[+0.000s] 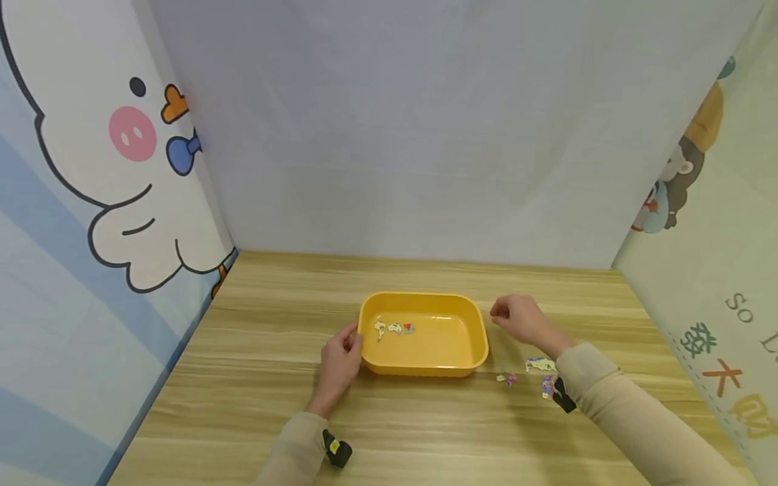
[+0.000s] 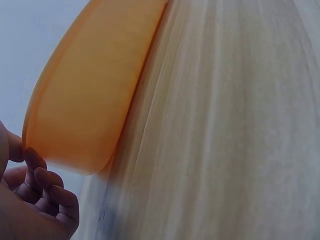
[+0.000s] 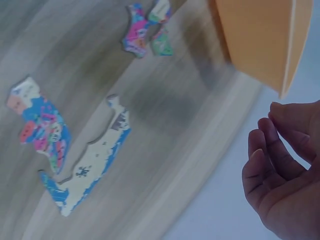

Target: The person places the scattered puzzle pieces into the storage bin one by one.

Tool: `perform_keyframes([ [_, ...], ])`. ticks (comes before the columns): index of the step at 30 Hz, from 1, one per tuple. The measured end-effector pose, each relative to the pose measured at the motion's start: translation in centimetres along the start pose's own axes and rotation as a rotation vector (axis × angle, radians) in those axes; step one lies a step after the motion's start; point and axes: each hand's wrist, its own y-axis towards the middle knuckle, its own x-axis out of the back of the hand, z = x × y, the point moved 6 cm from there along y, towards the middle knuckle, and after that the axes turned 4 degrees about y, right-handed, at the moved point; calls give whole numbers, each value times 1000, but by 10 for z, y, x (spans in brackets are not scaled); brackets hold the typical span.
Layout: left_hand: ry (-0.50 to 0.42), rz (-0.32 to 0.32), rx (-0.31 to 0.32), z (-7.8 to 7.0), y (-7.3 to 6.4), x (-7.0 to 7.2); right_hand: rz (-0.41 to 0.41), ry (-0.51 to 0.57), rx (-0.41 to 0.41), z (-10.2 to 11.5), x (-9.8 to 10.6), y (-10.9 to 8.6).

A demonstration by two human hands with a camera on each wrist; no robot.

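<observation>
A yellow plastic tray [image 1: 450, 344] stands on the wooden table, with several small puzzle-like pieces [image 1: 395, 328] lying in its left half. At the tray's left end, my left hand [image 1: 340, 361] pinches the rim between thumb and forefinger; the left wrist view shows the other fingers bent below. Just off the tray's right end hovers my right hand [image 1: 519, 317], fingers loosely bent and nothing visible between them. Beneath the right forearm lie a long cream-and-blue piece [image 3: 95, 155] and a colourful curved piece [image 3: 45, 125]. Smaller pink and green pieces [image 3: 142, 35] lie closer to the tray.
The wooden table [image 1: 273, 324] reaches back to a plain pale curtain [image 1: 395, 135]. A cloth with a cartoon bird [image 1: 140, 148] hangs at the left, and a printed pale-green cloth [image 1: 717, 290] at the right.
</observation>
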Motion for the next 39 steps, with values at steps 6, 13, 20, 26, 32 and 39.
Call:
perform_keyframes([
  [6, 7, 5, -8, -2, -1, 0, 44, 10, -45, -9, -5, -11],
  [13, 21, 7, -19, 0, 1, 0, 111, -7, -84, -21, -16, -23],
  [20, 20, 11, -7, 0, 1, -1, 194, 6, -130, -28, -25, -31],
  [26, 23, 7, -13, 0, 1, -1, 207, 1, -154, -33, -33, -33],
  [32, 34, 9, -10, 0, 1, 0, 208, -1, -160, -32, -37, -38],
  [39, 33, 14, -17, -1, 1, 1, 213, 1, -195, -33, -39, -45],
])
